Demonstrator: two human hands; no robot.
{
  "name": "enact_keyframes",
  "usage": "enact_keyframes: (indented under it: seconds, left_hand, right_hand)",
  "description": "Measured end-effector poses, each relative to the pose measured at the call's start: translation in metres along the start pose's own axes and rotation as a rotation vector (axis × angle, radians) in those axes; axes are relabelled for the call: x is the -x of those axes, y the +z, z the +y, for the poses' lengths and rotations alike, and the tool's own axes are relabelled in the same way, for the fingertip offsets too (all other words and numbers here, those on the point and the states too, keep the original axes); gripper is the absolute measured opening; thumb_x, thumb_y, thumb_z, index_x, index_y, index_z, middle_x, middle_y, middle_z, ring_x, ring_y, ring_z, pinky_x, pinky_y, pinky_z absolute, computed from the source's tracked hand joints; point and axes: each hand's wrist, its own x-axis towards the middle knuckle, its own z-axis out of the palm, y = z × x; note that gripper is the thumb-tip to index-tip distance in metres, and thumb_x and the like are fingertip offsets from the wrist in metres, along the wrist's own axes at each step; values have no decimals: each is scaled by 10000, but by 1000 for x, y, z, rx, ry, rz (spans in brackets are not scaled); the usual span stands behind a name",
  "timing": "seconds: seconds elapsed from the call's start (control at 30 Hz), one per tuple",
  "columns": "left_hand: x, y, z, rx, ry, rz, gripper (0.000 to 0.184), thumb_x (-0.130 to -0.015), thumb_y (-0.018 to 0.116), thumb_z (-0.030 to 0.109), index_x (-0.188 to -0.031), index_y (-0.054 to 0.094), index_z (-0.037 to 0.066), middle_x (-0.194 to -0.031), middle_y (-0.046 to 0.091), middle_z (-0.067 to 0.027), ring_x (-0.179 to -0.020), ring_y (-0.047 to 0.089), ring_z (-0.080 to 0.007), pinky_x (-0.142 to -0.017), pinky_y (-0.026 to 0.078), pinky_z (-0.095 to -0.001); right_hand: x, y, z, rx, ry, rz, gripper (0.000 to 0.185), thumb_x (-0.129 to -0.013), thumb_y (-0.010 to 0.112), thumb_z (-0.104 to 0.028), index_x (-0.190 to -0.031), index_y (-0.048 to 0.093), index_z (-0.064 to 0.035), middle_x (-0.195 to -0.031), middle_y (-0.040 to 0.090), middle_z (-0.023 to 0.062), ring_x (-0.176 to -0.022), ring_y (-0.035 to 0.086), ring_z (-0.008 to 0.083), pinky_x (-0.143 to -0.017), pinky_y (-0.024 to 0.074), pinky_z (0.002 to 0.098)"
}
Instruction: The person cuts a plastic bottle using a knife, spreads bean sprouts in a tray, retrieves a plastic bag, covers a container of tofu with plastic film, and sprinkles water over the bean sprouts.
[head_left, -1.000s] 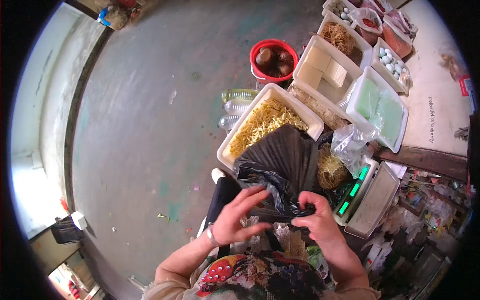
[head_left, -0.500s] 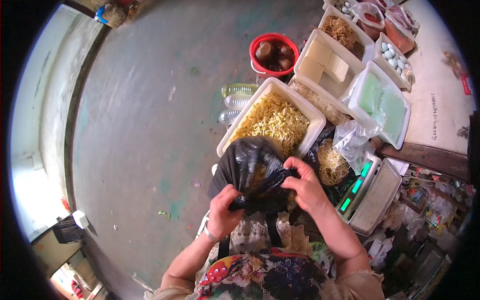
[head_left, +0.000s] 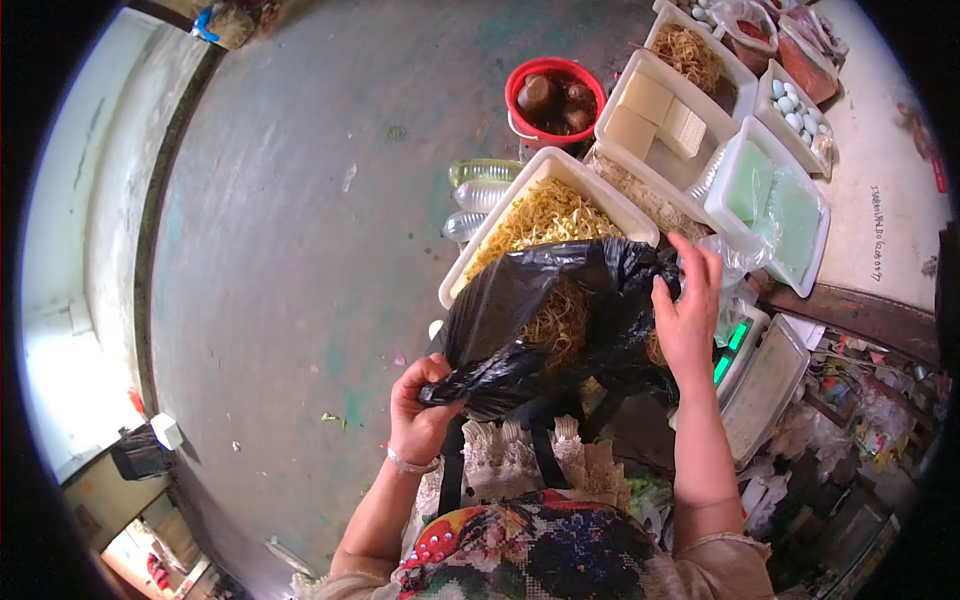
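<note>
A black plastic bag (head_left: 490, 310) is spread wide between my hands, its mouth facing up toward me. Brownish stringy sprouts (head_left: 558, 325) show inside it. My left hand (head_left: 420, 405) is closed on the bag's near left edge. At the far right edge, my right hand (head_left: 690, 300) grips the plastic between thumb and fingers, with the fingertips partly hidden by the bag. Just beyond the bag, a white tray (head_left: 622, 203) holds yellow bean sprouts (head_left: 560, 212), and the bag covers its near part.
A digital scale (head_left: 765, 390) with green displays stands to the right. Behind are a red bucket (head_left: 514, 108) of dark liquid with round brown lumps, a tray of tofu-like blocks (head_left: 645, 110), a tray of pale green slabs (head_left: 790, 205) and eggs (head_left: 795, 108). Plastic bottles (head_left: 483, 195) lie left.
The bag was bunched and rounded between my hands; now it is stretched wide. My right hand has moved up and right, my left slightly left. The sprouts inside show more.
</note>
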Motion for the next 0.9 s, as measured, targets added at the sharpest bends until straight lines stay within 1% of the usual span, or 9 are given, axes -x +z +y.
enact_keyframes:
  seconds: [0.1, 0.23, 0.37, 0.43, 0.47, 0.57, 0.73, 0.8, 0.9]
  left_hand:
    - [2, 13, 15, 151, -206, 147, 356, -636, 618, -196, -869, 542, 62, -903, 483, -15, -806, 459, -142, -788, 385, -260]
    - [1, 15, 14, 87, -177, 129, 294, -669, 606, -173, -874, 578, 35, -879, 504, -20, -763, 445, -139, -725, 372, -261]
    - [2, 10, 7, -12, -59, -46, 137, -751, 618, -115, -848, 649, -23, -804, 531, -7, -757, 471, -99, -680, 364, -234]
    - [3, 17, 5, 52, -91, -55, 169, -731, 610, -127, -858, 649, -23, -795, 533, -13, -758, 473, -104, -690, 361, -233]
    - [0, 19, 4, 60, -85, -87, 180, -723, 594, -139, -853, 647, -26, -791, 548, -24, -757, 476, -114, -697, 363, -241]
    - [-2, 31, -2, 65, -69, -110, 182, -717, 579, -135, -850, 646, -30, -795, 566, -41, -757, 482, -127, -702, 370, -251]
    - [-11, 43, -1, 26, -50, -171, 204, -695, 545, -116, -854, 644, -34, -811, 581, -59, -753, 489, -141, -696, 376, -262]
    - [-14, 48, -1, 19, -56, -180, 216, -697, 531, -121, -858, 644, -31, -820, 582, -59, -751, 491, -140, -696, 377, -259]
    - [-18, 58, 7, 7, -58, -189, 190, -699, 536, -111, -834, 635, -22, -797, 551, -45, -732, 474, -130, -669, 359, -253]
  right_hand:
    - [12, -4, -23, -213, -99, -234, 195, -784, 606, -7, -978, 602, -28, -940, 564, 130, -980, 539, 359, -861, 442, 413]
    - [44, 67, 1, -284, -27, -1056, 414, -753, 711, -200, -1100, 608, 0, -1054, 619, 151, -1075, 563, 341, -931, 432, 409]
    - [49, 144, 22, -226, -150, -698, 607, -701, 747, -326, -1182, 563, -5, -1231, 550, 198, -1253, 432, 347, -1068, 308, 431]
    - [10, 116, -42, 150, -19, -1383, 847, -630, 781, -422, -1306, 461, -25, -1392, 401, 221, -1354, 286, 343, -1134, 182, 428]
    - [91, 201, 39, -221, -269, -1036, 1025, -572, 800, -484, -1378, 365, -25, -1453, 305, 224, -1373, 235, 368, -1143, 161, 437]
    - [105, 161, 10, -222, -247, -807, 978, -669, 769, -440, -1393, 277, -5, -1425, 296, 227, -1336, 259, 386, -1142, 150, 451]
    - [87, 136, -5, -536, 166, -1127, 908, -719, 733, -391, -1400, 282, 4, -1432, 305, 210, -1365, 221, 353, -1144, 116, 464]
    - [109, 181, 27, -260, -32, -974, 587, -710, 748, -234, -1198, 513, -6, -1207, 532, 166, -1181, 470, 278, -1025, 341, 355]
    - [110, 194, 41, -111, -233, -909, 624, -834, 613, -244, -1359, 370, -11, -1407, 367, 194, -1343, 295, 318, -1135, 175, 421]
